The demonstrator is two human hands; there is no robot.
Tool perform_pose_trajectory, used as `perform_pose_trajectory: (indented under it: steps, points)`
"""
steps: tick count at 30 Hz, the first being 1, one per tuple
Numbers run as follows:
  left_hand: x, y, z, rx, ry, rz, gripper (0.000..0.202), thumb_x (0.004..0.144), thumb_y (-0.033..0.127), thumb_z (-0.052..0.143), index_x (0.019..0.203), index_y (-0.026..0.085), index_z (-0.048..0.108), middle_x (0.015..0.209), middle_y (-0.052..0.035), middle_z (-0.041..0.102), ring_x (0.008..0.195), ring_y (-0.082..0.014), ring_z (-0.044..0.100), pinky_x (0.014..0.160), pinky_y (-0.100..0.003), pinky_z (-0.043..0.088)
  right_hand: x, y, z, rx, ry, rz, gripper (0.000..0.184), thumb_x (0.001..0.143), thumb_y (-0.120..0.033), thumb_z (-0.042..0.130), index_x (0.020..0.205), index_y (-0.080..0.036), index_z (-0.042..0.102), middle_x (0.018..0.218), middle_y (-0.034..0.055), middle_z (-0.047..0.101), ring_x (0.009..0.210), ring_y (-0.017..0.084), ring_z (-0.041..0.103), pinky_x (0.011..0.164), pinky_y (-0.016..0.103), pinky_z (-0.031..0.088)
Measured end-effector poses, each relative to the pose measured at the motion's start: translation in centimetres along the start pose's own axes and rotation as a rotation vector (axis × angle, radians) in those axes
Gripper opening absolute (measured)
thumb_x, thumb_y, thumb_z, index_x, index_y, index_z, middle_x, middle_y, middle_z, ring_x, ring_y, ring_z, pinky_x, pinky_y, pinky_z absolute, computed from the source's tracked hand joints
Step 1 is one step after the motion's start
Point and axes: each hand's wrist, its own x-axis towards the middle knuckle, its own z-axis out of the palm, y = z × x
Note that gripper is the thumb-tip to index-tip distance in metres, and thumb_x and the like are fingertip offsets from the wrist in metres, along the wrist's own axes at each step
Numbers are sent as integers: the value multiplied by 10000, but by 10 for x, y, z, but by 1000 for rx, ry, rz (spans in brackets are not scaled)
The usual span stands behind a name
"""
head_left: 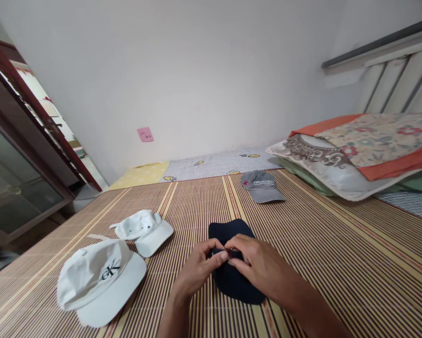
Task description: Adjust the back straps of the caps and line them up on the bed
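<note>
Nearest the camera, both hands work at a dark navy fabric cap (232, 229) that lies flat on the striped bamboo mat (337, 263) covering the bed, about midway along its near edge. The left hand (196, 268) comes in from the left and the right hand (264, 268) from the right. Their fingertips meet over the middle of the cap. Each grip is closed, thumb against forefinger, pinching a small fold or strap of the dark cloth; just which part is pinched is too small to tell. The right palm covers the cap's near right side, and the rounded far part shows beyond the knuckles.

By its look the cap is light and soft in the crown, so it will likely crumple and slide on the smooth mat if pushed. The peak is probably stiffer and would hold its shape. A pinch at a seam, a strap or the peak's edge should hold best, with no great force needed.

At the near left corner of the mat lies a white cotton cap with a black letter logo (94, 281). Just beyond it, apart, is a second plain white cap (143, 230) with its strap trailing. Farther on, past the navy one and well apart from it, sits a grey cap with a printed badge (263, 186).

At the far right edge of the bed is a stack of patterned pillows and folded bedding in orange, green and cream (337, 164). Behind the mat a chequered sheet (218, 162) runs to the white wall, which bears a small pink paper note (145, 134). A dark wooden glass-fronted cabinet (17, 188) stands at the left.
</note>
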Motion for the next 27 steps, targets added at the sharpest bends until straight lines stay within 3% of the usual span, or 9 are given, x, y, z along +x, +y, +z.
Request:
perform_pose_trajectory:
  steps: [6,15,20,27]
  points:
    - [1,-4,-3,-31,46,72,344,988,532,598,911,197,629,828,20,517,797,-146,439,748,-297,338,-1,2,-2,4,13,-9,160,936,-83,689,1017,-220,697,998,-11,725,783,144,615,740,313,397]
    - [1,-3,-4,-118,23,99,308,927,449,711,819,199,568,868,6,555,834,-152,493,760,-290,369,1,1,-3,-9,17,9,157,929,-86,696,1007,-222,705,996,-3,732,849,167,654,741,316,401]
    - [2,-4,-3,-136,58,87,314,894,441,746,793,192,584,872,-6,579,835,-157,511,758,-293,379,0,1,-2,-25,26,20,145,928,-91,704,995,-220,709,993,-5,738,779,150,633,716,313,395]
    - [0,-1,-2,-143,63,46,299,918,478,721,999,197,659,875,3,599,810,-141,508,737,-276,371,1,2,-3,-16,35,4,165,925,-85,695,1013,-224,714,1006,6,747,837,169,663,736,313,415]
